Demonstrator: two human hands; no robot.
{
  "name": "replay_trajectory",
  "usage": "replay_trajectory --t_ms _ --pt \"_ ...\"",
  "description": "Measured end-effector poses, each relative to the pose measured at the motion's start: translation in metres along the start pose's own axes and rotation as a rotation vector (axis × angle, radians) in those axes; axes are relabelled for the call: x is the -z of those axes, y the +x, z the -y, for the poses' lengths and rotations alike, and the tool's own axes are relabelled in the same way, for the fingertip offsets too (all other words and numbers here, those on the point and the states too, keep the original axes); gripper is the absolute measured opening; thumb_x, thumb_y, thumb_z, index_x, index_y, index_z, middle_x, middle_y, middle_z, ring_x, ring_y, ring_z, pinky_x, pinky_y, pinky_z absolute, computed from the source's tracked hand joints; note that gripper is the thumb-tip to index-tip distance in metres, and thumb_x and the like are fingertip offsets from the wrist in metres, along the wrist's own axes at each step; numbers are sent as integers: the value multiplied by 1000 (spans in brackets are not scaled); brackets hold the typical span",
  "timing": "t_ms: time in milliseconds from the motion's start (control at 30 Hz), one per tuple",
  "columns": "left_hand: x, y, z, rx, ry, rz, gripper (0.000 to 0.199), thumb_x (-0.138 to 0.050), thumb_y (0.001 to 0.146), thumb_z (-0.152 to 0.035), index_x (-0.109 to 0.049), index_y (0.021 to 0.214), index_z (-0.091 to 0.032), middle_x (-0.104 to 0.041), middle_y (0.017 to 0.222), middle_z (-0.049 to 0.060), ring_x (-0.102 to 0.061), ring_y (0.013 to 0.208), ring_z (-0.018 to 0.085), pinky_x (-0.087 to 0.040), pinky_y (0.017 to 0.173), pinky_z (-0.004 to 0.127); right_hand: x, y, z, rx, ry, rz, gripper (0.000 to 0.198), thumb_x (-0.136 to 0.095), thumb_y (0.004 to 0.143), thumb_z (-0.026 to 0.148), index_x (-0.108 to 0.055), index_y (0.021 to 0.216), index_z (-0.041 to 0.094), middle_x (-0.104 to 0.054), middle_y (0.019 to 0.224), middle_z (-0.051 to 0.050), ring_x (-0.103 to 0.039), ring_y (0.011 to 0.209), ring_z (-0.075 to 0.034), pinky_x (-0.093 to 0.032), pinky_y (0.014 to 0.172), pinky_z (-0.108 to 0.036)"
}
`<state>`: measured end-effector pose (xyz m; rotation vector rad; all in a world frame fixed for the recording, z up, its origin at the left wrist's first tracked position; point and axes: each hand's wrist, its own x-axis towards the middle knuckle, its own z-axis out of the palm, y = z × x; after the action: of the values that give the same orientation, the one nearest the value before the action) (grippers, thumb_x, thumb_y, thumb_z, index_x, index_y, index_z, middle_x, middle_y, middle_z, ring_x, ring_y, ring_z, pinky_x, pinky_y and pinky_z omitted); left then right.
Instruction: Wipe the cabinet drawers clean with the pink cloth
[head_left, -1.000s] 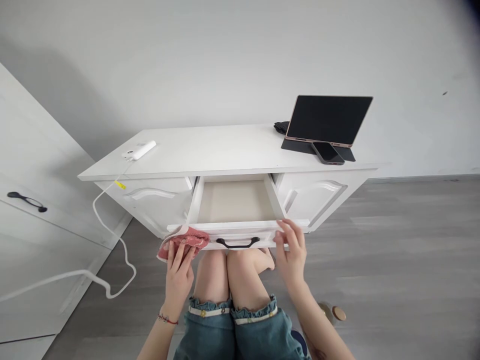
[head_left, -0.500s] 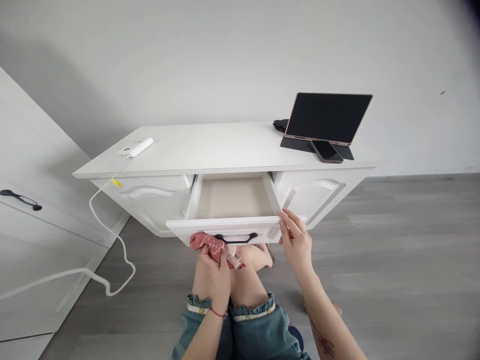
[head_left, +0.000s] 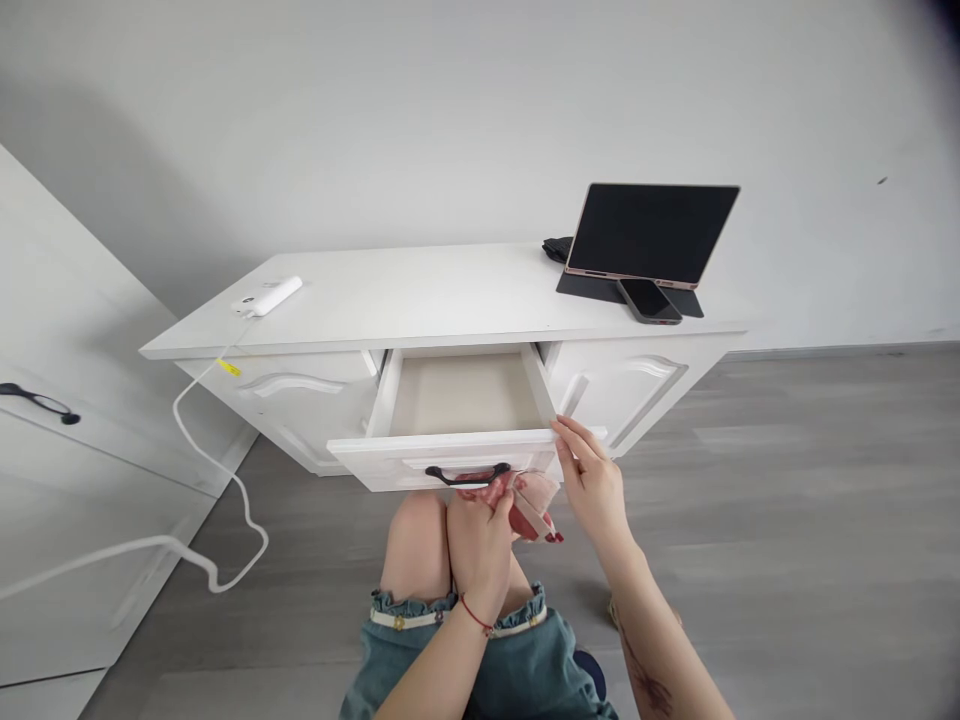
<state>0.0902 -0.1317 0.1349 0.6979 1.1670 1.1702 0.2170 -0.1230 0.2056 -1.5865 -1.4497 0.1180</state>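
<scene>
Part of the pink cloth (head_left: 532,500) behind the left hand (head_left: 480,540); white cable (head_left: 112,555) cut off at left edge

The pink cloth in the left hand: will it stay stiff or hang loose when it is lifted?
The pink cloth probably hangs loose: it is bunched and folded against the drawer front under the left hand. It looks light, since a few fingers hold it. It seems unlikely to slip or roll.
</scene>
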Motion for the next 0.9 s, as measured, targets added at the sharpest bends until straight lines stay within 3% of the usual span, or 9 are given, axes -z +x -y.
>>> replay_trajectory --t_ms 167,300,367,467,600,767,900 --pt "-24 -5 -4 134 -102 207 31 -65 78 -33 -63 107 -22 -67 121 11 -61 114 24 -42 103 40 15 -3 5 -85 86 60 35 -42 96 37 -67 116 22 -64 129 -8 -69 86 -18 -56 72 -30" --pt "-44 -9 -12 163 -153 383 36 -65 79 -33 -60 111 -18 -67 119 12 -61 113 25 -43 102 40 24 -13 5 -122 71 -108 33 -44 96 37 -67 114 22 -68 120 -7 -68 92 -19 -54 79 -31" --pt "-51 -9 -16 138 -49 416 33 -64 79 -32 -59 108 -17 -69 115 12 -62 110 25 -45 98 39 28 -12 4 -63 20 -148 31 -44 97 35 -67 113 22 -67 123 -7 -66 100 -20 -53 85 -32" --pt "-54 -10 -28 -55 248 455 23 -58 82 -29 -62 101 -16 -70 108 13 -63 103 25 -46 94 39 32 -3 1 29 -106 -152 32 -43 97 33 -68 113 21 -70 114 -7 -63 102 -21 -51 89 -36" --pt "-43 -15 -55 -295 505 397 16 -51 88 -28 -64 89 -20 -73 96 10 -65 91 23 -48 86 35 31 9 -6 100 -190 -131 33 -41 98 33 -68 112 20 -72 109 -8 -59 107 -23 -50 93 -40" --pt "-9 -18 -77 -353 642 190 12 -59 83 -32 -64 77 -23 -73 78 8 -67 77 25 -49 72 32 22 7 -15 145 -156 -85 32 -42 98 31 -68 113 18 -69 117 -8 -56 117 -23 -48 99 -41" --pt "21 -14 -77 -372 695 -34 22 -57 84 -42 -64 84 -21 -72 74 7 -67 71 24 -49 66 32 18 5 -15 113 -142 -101 32 -42 98 31 -68 111 19 -70 115 -8 -57 116 -24 -47 99 -43"
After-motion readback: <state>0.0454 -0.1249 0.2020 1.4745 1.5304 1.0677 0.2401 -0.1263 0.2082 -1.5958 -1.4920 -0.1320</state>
